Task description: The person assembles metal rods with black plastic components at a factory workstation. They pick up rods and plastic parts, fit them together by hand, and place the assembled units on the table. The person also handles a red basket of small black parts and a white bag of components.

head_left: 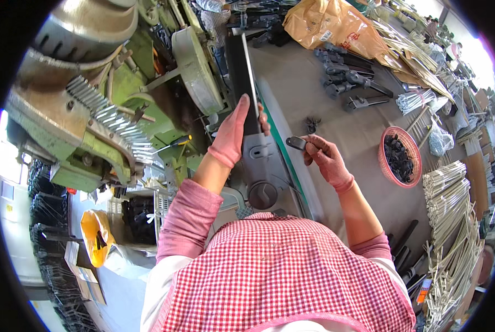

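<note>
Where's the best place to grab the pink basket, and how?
Probably the left rim of the pink basket, coming from the left with your right hand, after freeing it of the small dark piece. That rim faces your hand across bare tabletop, whereas rods lie beyond the far side and loose black parts fill the middle.

Hidden/cut-off bits, L & R.
L hand's [231,131] fingers run behind long black part [239,77] (just the tips peek out, far side); R hand [330,164] covers one end of small dark piece [295,143]; black pcs [398,157] in pink basket [384,167] too small to ID; checked apron [280,271] cut off btm.
</note>
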Motion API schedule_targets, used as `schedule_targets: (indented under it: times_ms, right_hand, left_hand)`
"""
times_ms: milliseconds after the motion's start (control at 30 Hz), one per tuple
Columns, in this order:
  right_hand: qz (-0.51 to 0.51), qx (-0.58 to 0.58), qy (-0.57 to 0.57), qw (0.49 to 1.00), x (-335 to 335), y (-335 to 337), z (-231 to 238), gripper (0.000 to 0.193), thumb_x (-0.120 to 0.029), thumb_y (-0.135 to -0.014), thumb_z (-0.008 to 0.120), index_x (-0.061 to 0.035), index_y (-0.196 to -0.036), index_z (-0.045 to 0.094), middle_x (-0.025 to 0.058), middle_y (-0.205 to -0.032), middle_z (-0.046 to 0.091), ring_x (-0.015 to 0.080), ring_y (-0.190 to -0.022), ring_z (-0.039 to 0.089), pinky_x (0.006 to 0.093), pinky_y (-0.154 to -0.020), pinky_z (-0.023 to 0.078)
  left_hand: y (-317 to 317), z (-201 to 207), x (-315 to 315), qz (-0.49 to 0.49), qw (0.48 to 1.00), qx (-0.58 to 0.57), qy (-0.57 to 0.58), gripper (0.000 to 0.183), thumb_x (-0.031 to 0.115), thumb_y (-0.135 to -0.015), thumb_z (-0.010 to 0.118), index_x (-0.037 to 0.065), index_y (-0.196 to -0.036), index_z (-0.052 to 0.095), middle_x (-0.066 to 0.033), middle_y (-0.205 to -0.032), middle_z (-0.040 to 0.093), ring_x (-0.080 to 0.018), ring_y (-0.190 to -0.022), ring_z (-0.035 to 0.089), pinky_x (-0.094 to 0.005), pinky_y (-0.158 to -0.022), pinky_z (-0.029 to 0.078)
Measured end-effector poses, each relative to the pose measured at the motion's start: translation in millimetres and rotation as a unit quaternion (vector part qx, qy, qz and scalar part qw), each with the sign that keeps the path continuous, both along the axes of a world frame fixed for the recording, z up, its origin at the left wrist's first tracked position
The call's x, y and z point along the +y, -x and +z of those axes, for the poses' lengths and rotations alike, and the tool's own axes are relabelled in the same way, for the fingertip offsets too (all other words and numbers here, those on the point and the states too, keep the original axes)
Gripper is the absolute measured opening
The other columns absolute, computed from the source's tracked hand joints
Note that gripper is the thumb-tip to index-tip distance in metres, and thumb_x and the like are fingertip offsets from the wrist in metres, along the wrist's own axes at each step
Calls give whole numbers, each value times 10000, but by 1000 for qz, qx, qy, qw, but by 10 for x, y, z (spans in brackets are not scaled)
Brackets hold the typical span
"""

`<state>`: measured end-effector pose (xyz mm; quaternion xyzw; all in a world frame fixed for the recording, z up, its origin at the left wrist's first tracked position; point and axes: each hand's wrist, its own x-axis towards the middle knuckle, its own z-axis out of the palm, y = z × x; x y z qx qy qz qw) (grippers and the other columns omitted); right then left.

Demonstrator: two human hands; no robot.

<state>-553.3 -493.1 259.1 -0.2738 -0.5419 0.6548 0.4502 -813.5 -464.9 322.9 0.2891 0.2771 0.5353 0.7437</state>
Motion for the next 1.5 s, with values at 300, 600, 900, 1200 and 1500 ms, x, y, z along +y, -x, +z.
schedule_targets:
  times_ms: [300,600,900,1200,1500]
  right_hand:
    - [16,-40,-20,999,-607,739,504,178,-66,-946,608,9,-1107,615,2,-889,576,76,-744,529,227,-678,465]
    - [-128,-99,93,982,-1101,1362,441,217,-164,-884,724,24,-964,653,47,-802,661,100,-697,597,265,-646,510]
    - [-48,-484,-90,869,-1395,1831,372,805,-503,-636,830,86,-1121,572,261,-1104,630,344,-1056,639,372,-927,498]
    - [33,-489,-61,870,-1517,2427,97,646,-407,-656,807,76,-1053,644,217,-956,689,277,-926,685,370,-814,548]
    - [173,-229,199,937,-889,3539,406,331,-206,-736,827,10,-937,678,30,-791,622,142,-622,611,302,-535,528]
  left_hand:
    - [271,182,-451,-26,999,-22,-10,446,507,-936,599,64,-948,546,-60,-740,589,-215,-676,601,-347,-676,523]
    - [540,-220,-738,4,999,-30,38,363,440,-942,613,81,-936,561,-51,-745,593,-200,-667,597,-346,-661,524]
    - [776,-732,-1064,196,953,-72,221,322,347,-916,681,105,-767,528,-50,-639,552,-204,-540,558,-353,-505,485]
    - [1324,-1029,-1565,252,948,-97,166,217,309,-929,672,109,-951,591,-22,-778,589,-167,-690,574,-319,-616,498]
    - [2174,-1145,-2286,521,847,82,62,276,74,-949,527,-24,-1194,606,-60,-1073,649,-138,-950,613,-271,-849,503]
